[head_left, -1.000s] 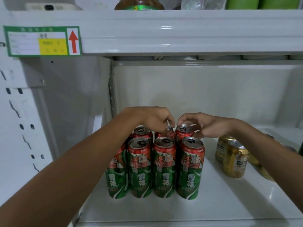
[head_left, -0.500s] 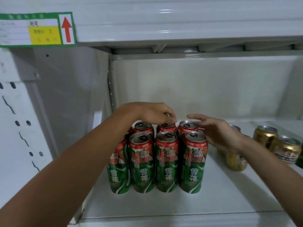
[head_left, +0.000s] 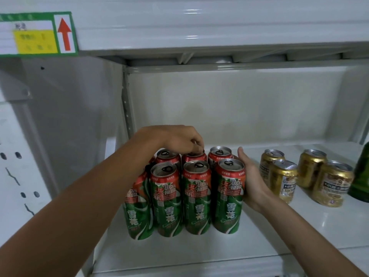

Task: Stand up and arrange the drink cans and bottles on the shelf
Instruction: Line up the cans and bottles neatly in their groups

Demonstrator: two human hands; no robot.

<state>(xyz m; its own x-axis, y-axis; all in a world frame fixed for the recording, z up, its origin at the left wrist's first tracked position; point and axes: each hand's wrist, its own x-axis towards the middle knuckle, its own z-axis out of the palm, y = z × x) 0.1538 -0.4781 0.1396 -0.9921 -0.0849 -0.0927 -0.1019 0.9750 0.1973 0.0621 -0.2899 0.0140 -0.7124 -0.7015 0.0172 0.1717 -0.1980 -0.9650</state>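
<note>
Seven or so tall red-and-green cans (head_left: 196, 198) stand upright in a tight block at centre frame, on the left part of the shelf (head_left: 179, 250); the exact count at the back is hidden by the left hand. Left hand (head_left: 175, 139) reaches over the block from the left, fingertips pinched down on the top of the middle back-row can (head_left: 194, 155); looks like a grip on its rim, not a full wrap. Right hand (head_left: 252, 181) is flat and open, palm pressed against the right side of the front-right can (head_left: 229, 194), squaring up the block. Four short gold cans (head_left: 284, 179) stand upright at right of frame, loosely paired and spaced apart, clear of the red block. Dark green bottle (head_left: 361, 176) at the far right edge, mostly cut off, appears upright. Price label (head_left: 38, 34) with a red arrow sits upper left on the shelf above. Judgement: red block near done, just final nudging. Left to do: close up the gold cans, align the bottle.
</note>
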